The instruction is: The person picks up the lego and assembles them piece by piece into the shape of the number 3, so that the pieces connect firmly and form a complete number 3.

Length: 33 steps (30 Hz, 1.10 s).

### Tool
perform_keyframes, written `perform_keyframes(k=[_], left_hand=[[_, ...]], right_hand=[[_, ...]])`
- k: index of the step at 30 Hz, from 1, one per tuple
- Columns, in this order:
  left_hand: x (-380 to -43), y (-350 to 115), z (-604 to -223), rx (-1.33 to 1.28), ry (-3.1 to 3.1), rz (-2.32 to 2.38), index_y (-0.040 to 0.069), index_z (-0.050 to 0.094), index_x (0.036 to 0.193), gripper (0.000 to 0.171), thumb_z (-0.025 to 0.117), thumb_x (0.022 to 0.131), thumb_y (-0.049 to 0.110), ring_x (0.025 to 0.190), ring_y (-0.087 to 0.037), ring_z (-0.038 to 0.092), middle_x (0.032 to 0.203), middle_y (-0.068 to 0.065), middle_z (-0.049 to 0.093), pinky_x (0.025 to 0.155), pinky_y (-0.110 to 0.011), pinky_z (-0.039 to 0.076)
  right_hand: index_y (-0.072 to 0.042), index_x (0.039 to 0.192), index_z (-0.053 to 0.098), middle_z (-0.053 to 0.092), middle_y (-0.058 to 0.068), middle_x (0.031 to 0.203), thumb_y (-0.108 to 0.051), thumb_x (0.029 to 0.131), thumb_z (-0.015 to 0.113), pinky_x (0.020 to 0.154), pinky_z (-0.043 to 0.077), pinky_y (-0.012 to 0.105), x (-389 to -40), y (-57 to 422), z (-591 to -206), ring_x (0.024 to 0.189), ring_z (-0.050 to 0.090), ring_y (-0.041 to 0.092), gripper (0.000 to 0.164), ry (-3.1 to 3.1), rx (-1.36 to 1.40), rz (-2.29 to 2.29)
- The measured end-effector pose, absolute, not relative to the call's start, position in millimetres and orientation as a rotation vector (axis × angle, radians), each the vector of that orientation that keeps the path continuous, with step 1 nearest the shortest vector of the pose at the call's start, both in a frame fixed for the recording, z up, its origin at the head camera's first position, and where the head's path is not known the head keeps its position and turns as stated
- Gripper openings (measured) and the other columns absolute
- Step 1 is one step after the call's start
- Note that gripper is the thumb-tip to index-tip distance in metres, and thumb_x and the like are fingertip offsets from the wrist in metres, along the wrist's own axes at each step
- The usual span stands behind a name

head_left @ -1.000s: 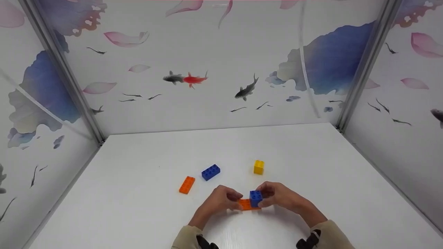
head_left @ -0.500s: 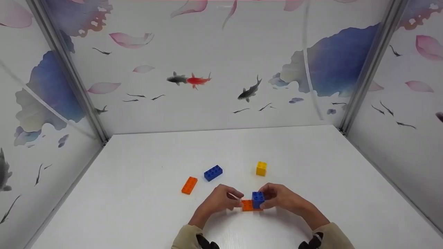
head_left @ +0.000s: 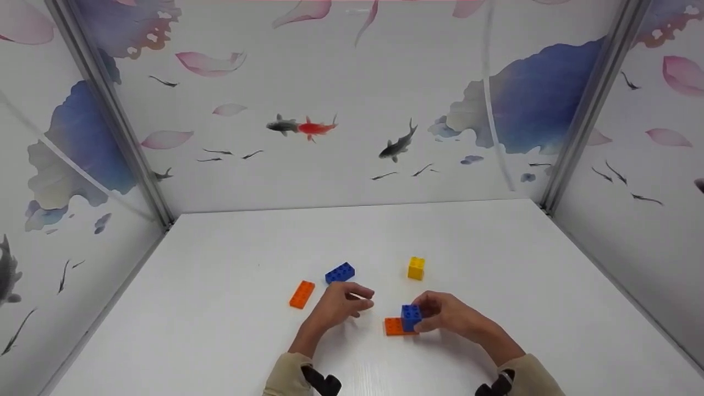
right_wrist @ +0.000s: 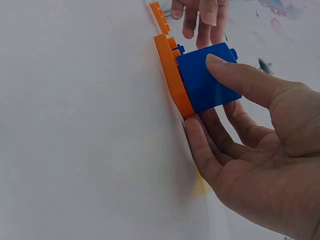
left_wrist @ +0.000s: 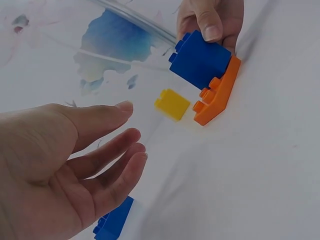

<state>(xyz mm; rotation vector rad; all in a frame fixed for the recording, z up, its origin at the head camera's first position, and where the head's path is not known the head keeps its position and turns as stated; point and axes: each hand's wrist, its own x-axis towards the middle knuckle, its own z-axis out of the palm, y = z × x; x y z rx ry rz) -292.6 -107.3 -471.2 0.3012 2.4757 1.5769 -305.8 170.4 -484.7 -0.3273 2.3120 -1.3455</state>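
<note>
My right hand [head_left: 448, 313] pinches a square blue block [right_wrist: 207, 77] between thumb and fingers. That block sits on the right end of a flat orange brick [head_left: 392, 326], whose left studs are bare. In the right wrist view, fingertips also lie at the orange brick's near end. My left hand [head_left: 342, 305] hovers empty to the left of this pair, fingers apart and relaxed. Just beyond it lies a long blue brick [head_left: 340, 272], partly covered by the hand in the left wrist view.
A second flat orange brick [head_left: 302, 295] lies left of the left hand on the white table [head_left: 220, 264]. Farther back on the right stands a small yellow block [head_left: 416, 268]. Printed white panels [head_left: 352, 181] wall the table at the back and sides.
My left hand has let go of the flat orange brick's left end and moved left and away, toward the long blue brick. The right hand keeps its hold on the square blue block.
</note>
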Motion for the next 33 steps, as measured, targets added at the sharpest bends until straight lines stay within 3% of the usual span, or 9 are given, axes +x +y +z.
perform_keyframes(k=[7, 14, 22, 33], left_hand=[[-297, -115, -472, 0.265, 2.517, 1.735, 0.002, 0.07, 0.121, 0.032, 0.071, 0.094, 0.019, 0.096, -0.02, 0.069, 0.114, -0.011, 0.072, 0.081, -0.029, 0.061], [-305, -123, -477, 0.164, 2.597, 1.82, 0.001, 0.066, 0.127, 0.036, 0.07, 0.094, 0.014, 0.099, -0.02, 0.066, 0.123, -0.02, 0.066, 0.083, -0.028, 0.06], [-324, -141, -467, 0.036, 2.809, 1.721, 0.005, 0.065, 0.129, 0.041, 0.074, 0.089, 0.012, 0.124, -0.033, 0.059, 0.129, -0.017, 0.066, 0.103, -0.045, 0.052], [-345, -152, -473, -0.086, 2.723, 1.642, 0.002, 0.055, 0.14, 0.057, 0.075, 0.088, 0.01, 0.135, -0.035, 0.05, 0.141, -0.019, 0.057, 0.113, -0.048, 0.044]], right_hand=[[-0.008, 0.12, 0.062, 0.066, 0.007, 0.117, -0.018, 0.081, 0.083, 0.096, 0.051, 0.033, -305, 174, -483, 0.103, 0.057, 0.02, 0.045, 2.288, -0.363, -1.378], [-0.009, 0.12, 0.062, 0.066, 0.006, 0.118, -0.017, 0.081, 0.084, 0.097, 0.052, 0.033, -303, 174, -483, 0.104, 0.058, 0.019, 0.046, 2.278, -0.345, -1.381], [-0.01, 0.119, 0.063, 0.066, 0.006, 0.119, -0.019, 0.082, 0.083, 0.099, 0.051, 0.035, -305, 173, -481, 0.105, 0.057, 0.02, 0.044, 2.295, -0.354, -1.385], [-0.009, 0.115, 0.063, 0.066, 0.006, 0.117, -0.017, 0.081, 0.083, 0.094, 0.052, 0.031, -304, 174, -487, 0.102, 0.057, 0.02, 0.041, 2.269, -0.362, -1.412]])
